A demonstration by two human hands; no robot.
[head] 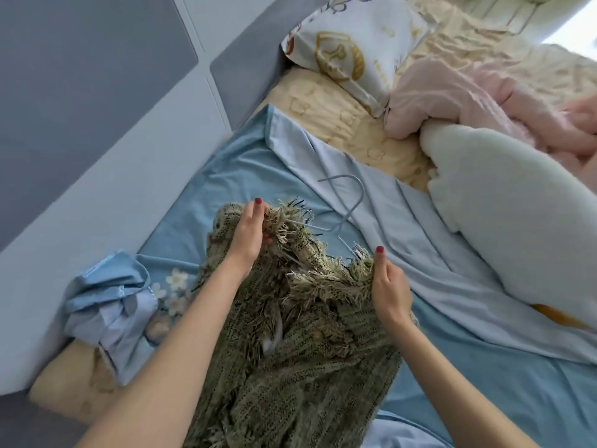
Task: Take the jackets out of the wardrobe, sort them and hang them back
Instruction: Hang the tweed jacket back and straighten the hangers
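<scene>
Two hands work one fringed green jacket [290, 334], spread on the bed [484, 383] toward its near edge, over a blue sheet [226, 176]; the likeliest trouble, I judge, is the loose fringe snagging on the pale blue hanger [347, 205] at its collar, or the hanger sliding out of a shoulder as the jacket is lifted. The left hand [247, 236] curls round the left shoulder's fringe, and the right hand [389, 291] pinches the right shoulder, each grip closed on fabric.
</scene>
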